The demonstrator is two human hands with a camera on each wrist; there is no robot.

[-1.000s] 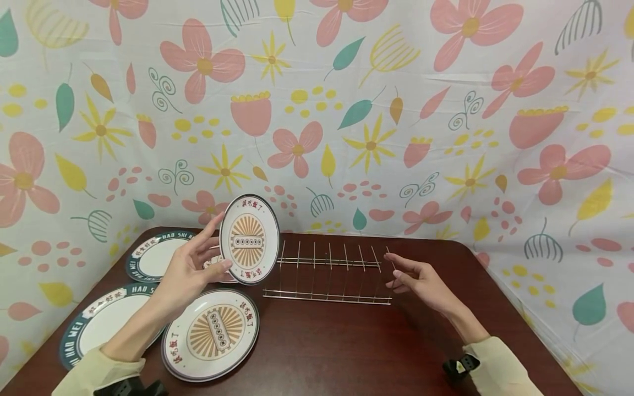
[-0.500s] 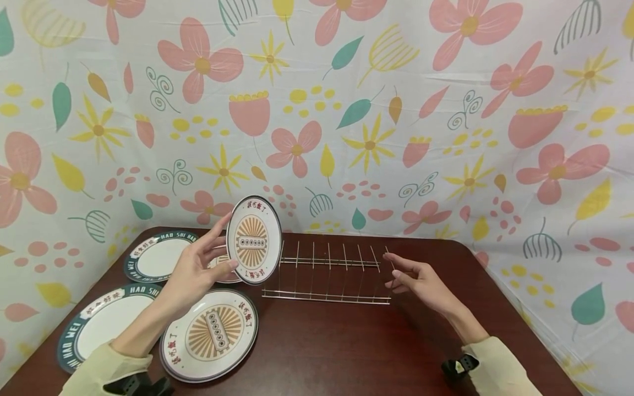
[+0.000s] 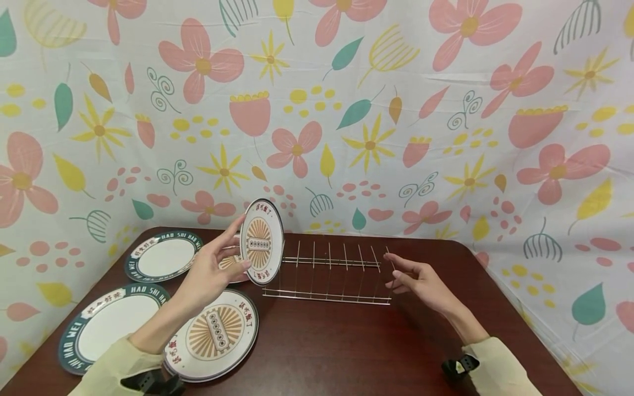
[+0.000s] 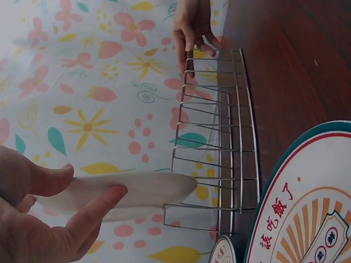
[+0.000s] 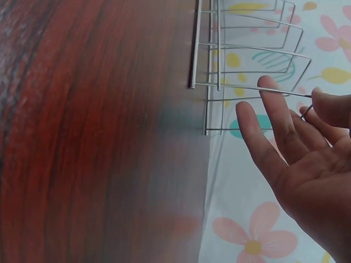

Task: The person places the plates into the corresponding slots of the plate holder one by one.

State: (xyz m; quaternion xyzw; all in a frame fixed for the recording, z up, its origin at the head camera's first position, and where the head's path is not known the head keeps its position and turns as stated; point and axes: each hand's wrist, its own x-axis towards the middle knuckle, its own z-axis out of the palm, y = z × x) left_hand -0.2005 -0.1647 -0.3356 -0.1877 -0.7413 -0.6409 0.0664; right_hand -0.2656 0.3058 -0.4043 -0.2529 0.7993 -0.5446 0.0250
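My left hand (image 3: 210,269) pinches a small white plate (image 3: 260,243) with an orange sunburst and red characters, tilted nearly upright. In the left wrist view the plate (image 4: 137,192) shows edge-on, thumb on one face and fingers on the other, beside the end of a wire dish rack (image 4: 214,137). The metal rack (image 3: 327,298) stands on the table, several upright dividers along it. At its right end my right hand (image 3: 418,280) holds the last divider; in the right wrist view, thumb and fingers of the hand (image 5: 307,153) pinch the wire rack (image 5: 252,46).
Two teal-rimmed plates (image 3: 69,346) lie at the left of the dark wooden table (image 3: 346,352). A larger sunburst plate (image 3: 218,335) lies in front of them, and a small sunburst plate (image 3: 230,263) is partly hidden behind my left hand. A floral cloth (image 3: 317,137) hangs behind.
My left hand has moved right with the small plate, bringing it to the rack's left end. The plate has turned more edge-on. My right hand stays on the rack.
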